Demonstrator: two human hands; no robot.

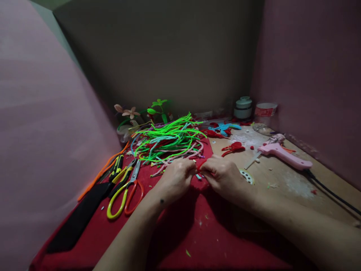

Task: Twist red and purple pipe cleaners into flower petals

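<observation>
Between my two hands is a short piece of red pipe cleaner (200, 164), mostly covered by the fingers. My left hand (180, 174) pinches it from the left. From the right, my right hand (224, 174) pinches it too, thumb and fingers pressed together. Both hands are above the red cloth (194, 229), their fingertips nearly meeting. Just beyond them lies a heap of green pipe cleaners (172, 137), with pale blue, pink and red ones mixed in. Red bent pipe-cleaner pieces (233, 148) rest on the board past my right hand.
Left of my hands lie scissors (124, 203) with yellow and red handles, pliers (124, 177) and a black strip (79, 218). A pink glue gun (284, 152) with a black cord lies on the brown board (270, 188) at right. Pipe-cleaner flowers (159, 109) stand at the back.
</observation>
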